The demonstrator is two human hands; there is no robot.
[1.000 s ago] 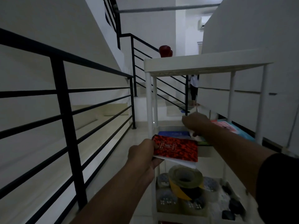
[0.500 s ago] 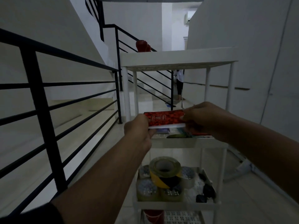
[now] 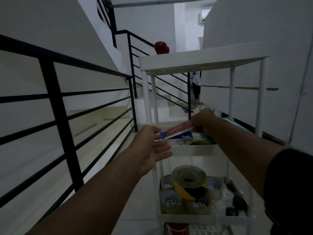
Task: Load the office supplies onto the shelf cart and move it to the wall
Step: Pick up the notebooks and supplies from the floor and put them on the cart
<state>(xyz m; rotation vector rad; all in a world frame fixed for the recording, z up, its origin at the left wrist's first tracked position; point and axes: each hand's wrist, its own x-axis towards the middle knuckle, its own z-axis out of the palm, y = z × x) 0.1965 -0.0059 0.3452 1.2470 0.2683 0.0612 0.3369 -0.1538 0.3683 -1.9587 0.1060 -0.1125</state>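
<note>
A white shelf cart [image 3: 203, 59] stands in front of me. My right hand [image 3: 204, 120] grips the far end of a red notebook [image 3: 179, 129] and holds it tilted over the second shelf [image 3: 194, 149], above a blue book [image 3: 177, 136]. My left hand [image 3: 152, 150] hovers open at the shelf's near left corner, palm up, just off the notebook. The shelf below holds a yellow-and-black tape roll [image 3: 188, 183], several clear tape rolls [image 3: 170, 200] and black binder clips [image 3: 236, 203].
A black stair railing [image 3: 55, 106] runs along my left. A white wall [image 3: 262, 31] rises on the right. Another person [image 3: 196, 89] stands beyond the cart near the stairs. A red object [image 3: 160, 47] shows above the top shelf, and something red [image 3: 177, 228] sits on the bottom tier.
My left hand has let go of the red notebook and opened. My right hand has carried the notebook further in over the second shelf and tilted it.
</note>
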